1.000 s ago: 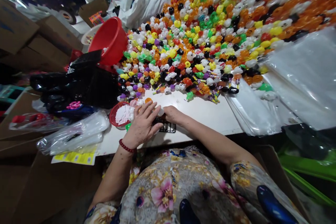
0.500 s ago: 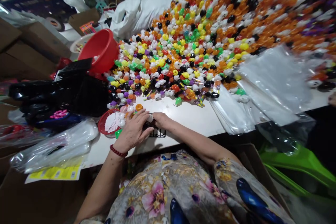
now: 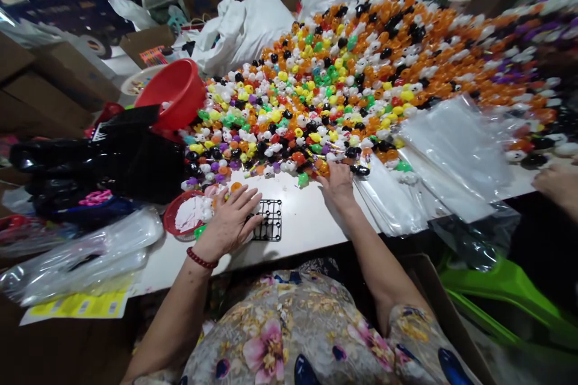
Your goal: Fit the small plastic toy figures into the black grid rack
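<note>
My left hand (image 3: 232, 219), a beaded bracelet at its wrist, lies with fingers spread over the left part of a black plastic grid (image 3: 271, 225). Whatever is under its palm is hidden. My right hand (image 3: 338, 187) reaches to the front edge of a heap of small colourful plastic pieces (image 3: 289, 114), some of them shaped like heads. Its thumb stands apart from the fingers, beside an orange piece (image 3: 321, 167); the fingertips are partly lost among the pieces. Left of my left hand sits a small red basket (image 3: 170, 215) with white paper slips (image 3: 189, 214) in it.
A red basin (image 3: 174, 93) and black plastic bags (image 3: 135, 159) stand on the left. Clear plastic bags (image 3: 451, 150) lie at right, others (image 3: 99, 252) at front left. Another person's hand (image 3: 557, 183) shows at the right edge. A green stool (image 3: 501, 295) stands below.
My right hand has left my left hand and moved right and away from me to the heap's edge. More of the black grid shows. The other person's hand has come further into view.
</note>
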### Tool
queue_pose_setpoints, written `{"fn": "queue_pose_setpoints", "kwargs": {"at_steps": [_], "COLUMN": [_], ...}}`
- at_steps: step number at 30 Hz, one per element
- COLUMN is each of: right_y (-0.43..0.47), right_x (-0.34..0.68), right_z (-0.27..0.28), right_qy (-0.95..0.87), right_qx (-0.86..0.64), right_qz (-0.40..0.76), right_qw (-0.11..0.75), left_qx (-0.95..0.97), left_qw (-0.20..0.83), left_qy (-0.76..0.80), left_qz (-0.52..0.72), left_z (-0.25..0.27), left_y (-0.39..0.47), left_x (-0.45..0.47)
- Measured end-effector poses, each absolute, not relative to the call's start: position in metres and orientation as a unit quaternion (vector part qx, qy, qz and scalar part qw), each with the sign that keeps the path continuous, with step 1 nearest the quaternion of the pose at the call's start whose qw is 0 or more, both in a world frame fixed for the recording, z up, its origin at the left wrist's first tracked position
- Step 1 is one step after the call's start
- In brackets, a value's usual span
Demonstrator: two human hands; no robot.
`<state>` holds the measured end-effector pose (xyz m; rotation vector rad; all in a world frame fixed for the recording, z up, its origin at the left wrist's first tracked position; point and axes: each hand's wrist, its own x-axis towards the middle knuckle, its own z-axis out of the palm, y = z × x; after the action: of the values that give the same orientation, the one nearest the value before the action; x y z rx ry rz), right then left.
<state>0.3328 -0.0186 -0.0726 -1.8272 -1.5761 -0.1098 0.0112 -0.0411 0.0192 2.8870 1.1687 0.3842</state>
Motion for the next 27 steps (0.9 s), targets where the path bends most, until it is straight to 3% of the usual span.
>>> {"fn": "queue_pose_setpoints", "kwargs": {"at_steps": [3,9,13,19,23,27], "right_y": [-0.012,-0.032,-0.039,-0.02,-0.017,-0.018], "right_x": [0.331,0.299,0.263,0.216,0.2,0.195], "right_z": [-0.07,-0.034,-0.019,-0.057,-0.07,-0.069], "right_qy": [-0.634,-0.651,-0.626,-0.367,-0.264,-0.289], "right_qx": [-0.682,-0.583,-0.534,-0.392,-0.313,-0.3], "right_qz": [-0.039,-0.003,0.209,0.626,0.755,0.777], "right_qw": [0.362,0.486,0.528,0.565,0.512,0.472], "left_qx": [0.921,0.912,0.9,0.872,0.86,0.862], "left_qw": [0.016,0.052,0.066,0.093,0.089,0.099], "left_qy": [0.373,0.394,0.408,0.443,0.457,0.452], "left_qz": [0.112,0.103,0.135,0.188,0.207,0.208], "left_z": [0.019,0.02,0.02,0.024,0.027,0.03], "left_y": [-0.041,-0.037,-0.035,-0.031,-0.026,-0.019], "left_x": [0.013,0.006,0.001,-0.004,-0.004,-0.003]}}
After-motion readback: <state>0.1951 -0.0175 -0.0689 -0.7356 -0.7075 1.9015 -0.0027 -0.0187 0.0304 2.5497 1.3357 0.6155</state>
